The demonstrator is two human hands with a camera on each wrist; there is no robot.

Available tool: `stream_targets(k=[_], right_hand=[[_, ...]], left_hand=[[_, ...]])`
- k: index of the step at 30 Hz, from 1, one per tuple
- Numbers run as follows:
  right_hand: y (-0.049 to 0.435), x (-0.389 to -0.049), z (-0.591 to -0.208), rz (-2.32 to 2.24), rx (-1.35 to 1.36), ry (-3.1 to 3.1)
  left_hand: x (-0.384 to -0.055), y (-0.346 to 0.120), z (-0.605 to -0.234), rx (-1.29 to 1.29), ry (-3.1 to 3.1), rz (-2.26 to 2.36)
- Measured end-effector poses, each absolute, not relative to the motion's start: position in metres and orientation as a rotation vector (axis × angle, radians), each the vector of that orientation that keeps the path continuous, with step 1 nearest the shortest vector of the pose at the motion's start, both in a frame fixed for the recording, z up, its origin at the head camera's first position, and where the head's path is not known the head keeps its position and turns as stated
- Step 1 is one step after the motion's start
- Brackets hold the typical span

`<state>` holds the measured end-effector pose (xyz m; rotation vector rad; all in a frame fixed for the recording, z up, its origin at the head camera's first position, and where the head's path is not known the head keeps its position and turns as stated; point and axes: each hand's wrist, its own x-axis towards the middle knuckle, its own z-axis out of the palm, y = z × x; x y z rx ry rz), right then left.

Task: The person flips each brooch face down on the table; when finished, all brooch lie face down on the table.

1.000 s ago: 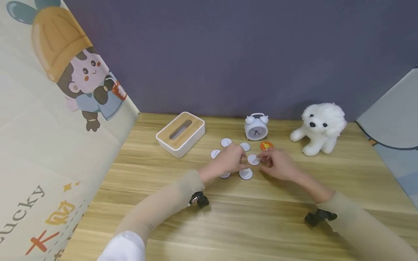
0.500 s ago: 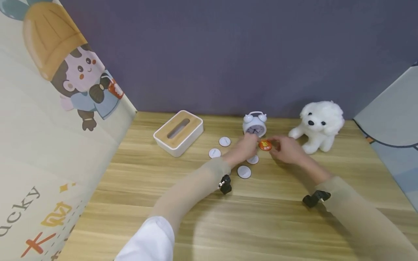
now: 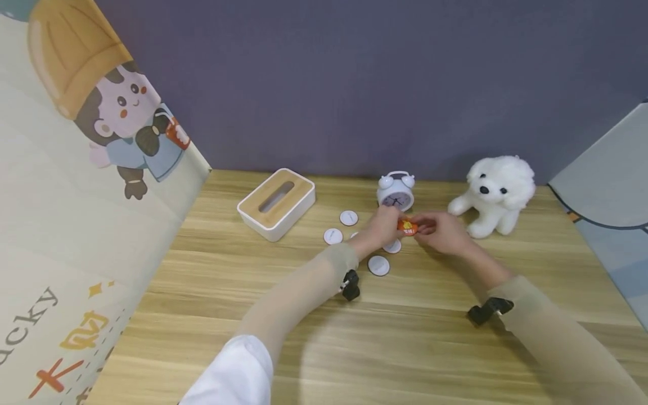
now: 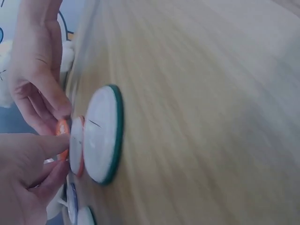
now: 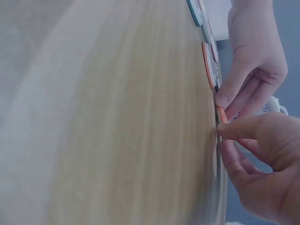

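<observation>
A small orange disc [image 3: 407,227] with yellow markings is tilted up off the wooden table, between both hands. My left hand [image 3: 383,226] pinches its left edge with thumb and fingers, in front of the alarm clock [image 3: 397,198]. At the opposite edge, my right hand [image 3: 443,233] holds it by thumb and fingertips. Several white-faced discs lie flat nearby, such as one disc [image 3: 378,265] nearer the front and another disc [image 3: 349,218] to the left. Close up in the left wrist view is a white disc [image 4: 101,136] with a green rim. The left hand partly covers some discs.
A white tissue box [image 3: 277,203] with a wooden lid stands at the back left. On the right sits a white plush dog [image 3: 496,197]. A dark wall [image 3: 324,90] closes off the table's far edge, and a printed cartoon panel [image 3: 61,214] stands at the left.
My left hand has moved right and away from the white discs to the orange disc. My right hand has moved up to it too. The disc, flat before, is now tilted.
</observation>
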<state>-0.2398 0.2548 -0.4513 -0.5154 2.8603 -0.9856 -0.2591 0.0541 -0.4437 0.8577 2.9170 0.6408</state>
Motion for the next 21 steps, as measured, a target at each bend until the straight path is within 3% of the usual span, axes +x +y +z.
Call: stream_targets(k=[7,21], right_hand=[[0.252,-0.238,-0.456,-1.183,-0.356,2.812],[0.257,-0.238,-0.439,-1.334,-0.359,3.014]], left_hand=[[-0.26,0.051,-0.446,0.797,2.903,0.786],[-0.254,0.045,-0.44,0.837,2.887,1.306]])
